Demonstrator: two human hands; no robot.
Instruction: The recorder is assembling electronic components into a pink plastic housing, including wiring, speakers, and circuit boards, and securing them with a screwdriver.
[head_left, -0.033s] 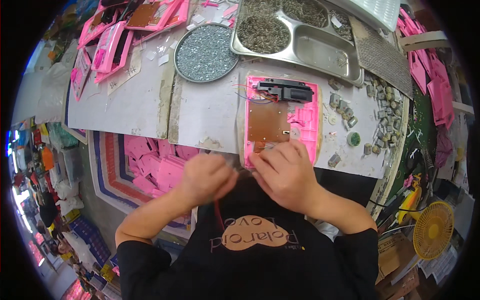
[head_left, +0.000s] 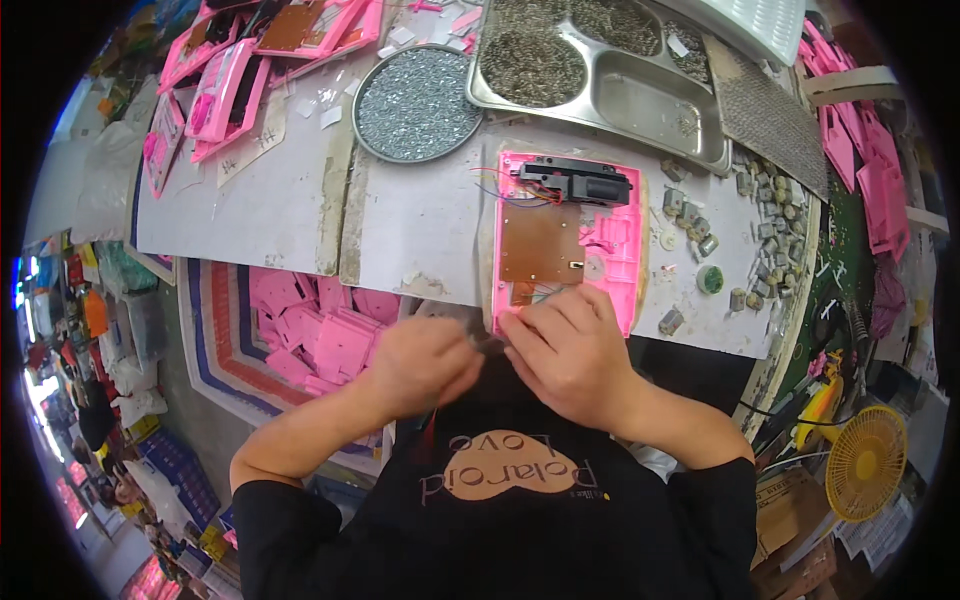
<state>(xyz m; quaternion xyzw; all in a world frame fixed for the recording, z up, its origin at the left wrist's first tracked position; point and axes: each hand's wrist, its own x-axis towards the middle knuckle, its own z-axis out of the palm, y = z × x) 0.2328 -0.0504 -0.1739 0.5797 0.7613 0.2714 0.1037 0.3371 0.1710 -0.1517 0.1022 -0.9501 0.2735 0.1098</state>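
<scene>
A pink plastic casing (head_left: pixel 622 255) lies open-side up at the near edge of the table. Inside it are a brown circuit board (head_left: pixel 540 243) and, across its far end, a black mechanism (head_left: pixel 590 187) with thin coloured wires. My right hand (head_left: pixel 570 345) is curled over the casing's near edge, thumb and fingers gripping it at the near left corner. Just left of that corner my left hand (head_left: pixel 425 365) is closed, slightly blurred. Something small and greyish shows by its fingertips, too smeared to name.
A round tray (head_left: pixel 418 105) of small metal parts and a steel compartment tray (head_left: pixel 655 100) with screws stand behind. Small metal motors (head_left: pixel 770 215) and a round green item (head_left: pixel 709 279) lie right. Pink panels fill a striped bag (head_left: pixel 215 330) below left. A yellow fan (head_left: pixel 868 460) stands lower right.
My left hand has shifted very slightly right and toward me. My right hand keeps its place on the casing.
</scene>
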